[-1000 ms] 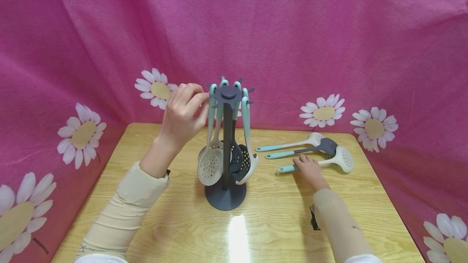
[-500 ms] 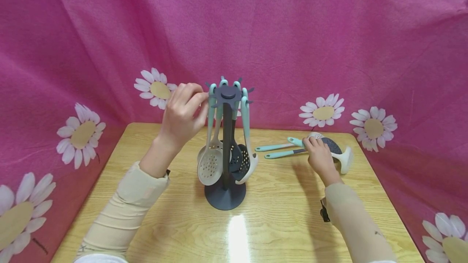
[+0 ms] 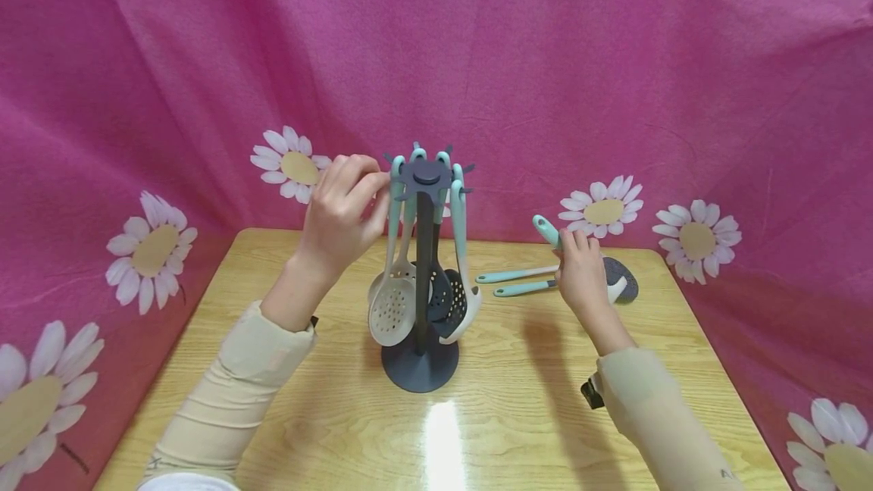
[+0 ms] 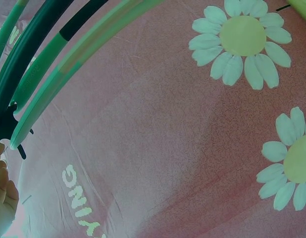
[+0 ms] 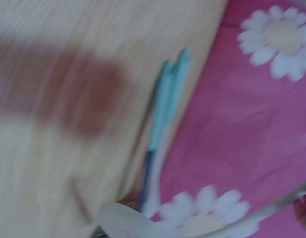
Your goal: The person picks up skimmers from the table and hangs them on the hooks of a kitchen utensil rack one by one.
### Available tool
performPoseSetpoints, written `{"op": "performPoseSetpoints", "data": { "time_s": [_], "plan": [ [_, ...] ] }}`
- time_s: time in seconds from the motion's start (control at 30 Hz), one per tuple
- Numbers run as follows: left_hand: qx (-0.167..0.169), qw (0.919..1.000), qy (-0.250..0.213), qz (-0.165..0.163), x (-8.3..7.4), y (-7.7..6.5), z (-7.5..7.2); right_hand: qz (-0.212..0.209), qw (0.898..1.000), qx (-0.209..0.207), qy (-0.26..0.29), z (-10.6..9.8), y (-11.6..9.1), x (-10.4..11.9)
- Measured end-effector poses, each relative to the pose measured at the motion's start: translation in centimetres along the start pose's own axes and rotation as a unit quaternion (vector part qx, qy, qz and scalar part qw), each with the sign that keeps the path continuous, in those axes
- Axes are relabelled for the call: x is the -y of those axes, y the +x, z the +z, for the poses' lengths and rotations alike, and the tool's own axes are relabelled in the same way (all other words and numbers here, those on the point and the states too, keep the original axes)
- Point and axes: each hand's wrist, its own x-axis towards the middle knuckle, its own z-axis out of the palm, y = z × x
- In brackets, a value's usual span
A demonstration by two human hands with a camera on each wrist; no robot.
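In the head view a dark utensil rack (image 3: 420,370) stands mid-table with several mint-handled utensils hanging from it, among them a pale slotted spoon (image 3: 392,313). My left hand (image 3: 344,199) is raised at the rack's left, fingers pinching its top edge; the left wrist view shows the fingertips at the dark hub (image 4: 4,124). My right hand (image 3: 583,271) grips a white skimmer (image 3: 546,230) by its mint handle, lifted and tilted, handle end up. Its pale head (image 5: 128,220) shows blurred in the right wrist view. The hand partly covers the utensils behind it.
On the table's right lie a dark skimmer (image 3: 624,279) and a pale utensil with a mint handle (image 3: 508,276), side by side. A pink flowered cloth (image 3: 436,59) rises behind the wooden table (image 3: 327,400) and along both sides.
My right hand has picked the white skimmer up off the table, raising its handle end and moving it toward the back. The left hand and the rack stay put.
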Motion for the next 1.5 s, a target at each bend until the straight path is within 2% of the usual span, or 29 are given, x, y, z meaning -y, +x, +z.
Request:
{"op": "performPoseSetpoints", "data": {
  "time_s": [0.3, 0.87, 1.13, 1.5],
  "plan": [
    [-0.003, 1.0, -0.003, -0.001, -0.1, 0.0, 0.0, 0.026, 0.997, 0.023, 0.064, -3.3, 1.0, 5.5],
    [-0.005, 1.0, -0.005, 0.0, -0.2, 0.0, 0.0, -0.027, 0.99, -0.015, 0.14, -8.2, 1.1, 12.7],
    [-0.006, 1.0, -0.003, 0.002, -0.1, 0.0, 0.1, -0.062, 0.985, -0.03, 0.157, -9.4, 0.9, 15.2],
    [-0.006, 1.0, -0.005, 0.001, -0.1, 0.0, 0.1, -0.091, 0.979, -0.035, 0.181, -9.5, 1.0, 17.5]
  ]
}}
